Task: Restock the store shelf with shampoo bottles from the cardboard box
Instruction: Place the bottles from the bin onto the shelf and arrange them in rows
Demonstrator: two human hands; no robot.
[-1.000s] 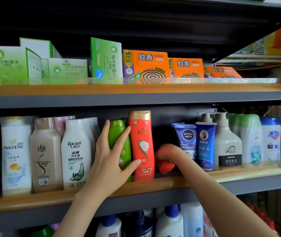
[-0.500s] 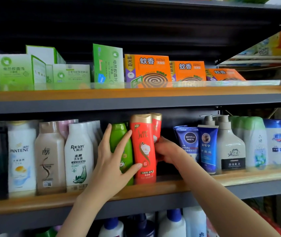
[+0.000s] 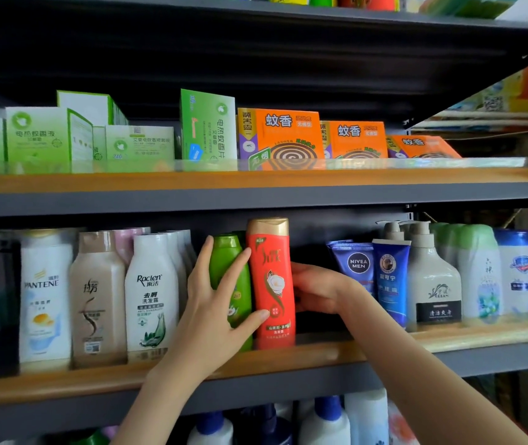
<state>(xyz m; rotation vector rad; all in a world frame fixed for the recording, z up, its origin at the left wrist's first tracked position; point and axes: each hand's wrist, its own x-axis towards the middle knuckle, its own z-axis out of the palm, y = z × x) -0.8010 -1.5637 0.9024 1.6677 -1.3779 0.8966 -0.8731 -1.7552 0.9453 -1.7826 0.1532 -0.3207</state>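
Diffuse, even light reaches the product fronts, brightest at the upper right of the frame, while the underside of the top shelf lies in deep shadow. Labels at the far left and right edges are blurred, and the shelf edges bow with wide-angle distortion.

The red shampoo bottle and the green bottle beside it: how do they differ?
The red shampoo bottle has a gold cap; the green bottle has a green cap. The red shampoo bottle stands taller than the green bottle. Both stand upright on one shelf; the left hand touches both.
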